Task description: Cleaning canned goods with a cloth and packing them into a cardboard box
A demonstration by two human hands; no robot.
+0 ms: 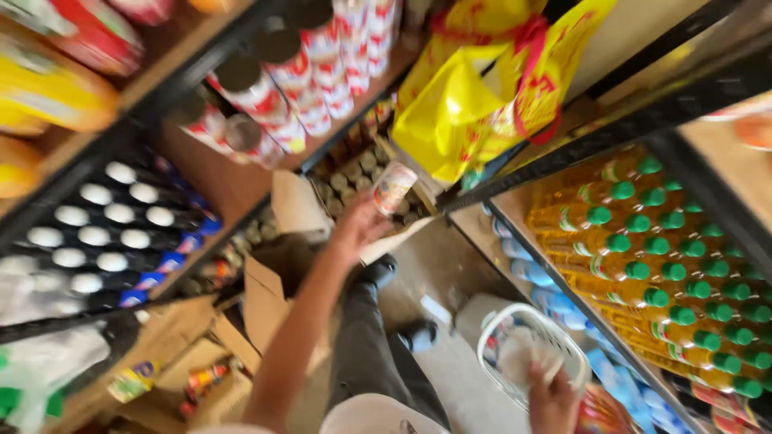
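while my left hand (358,229) reaches out over the open cardboard box (358,173) of small cans low on the shelf, its fingers are curled round one can (393,187), held tilted just above the box's near edge. my right hand (552,398) is closed on the rim of the white basket (527,354), which hangs well apart from the can, near the shelf of yellow oil bottles (659,265). the grip on the can looks light, mostly fingertips, so i judge it could slip and drop onto the packed cans or the floor (450,273) by my shoes. swinging it across, my arm could brush the yellow plastic bag (474,96) hanging above. the basket tips slightly, so its load could slide out.
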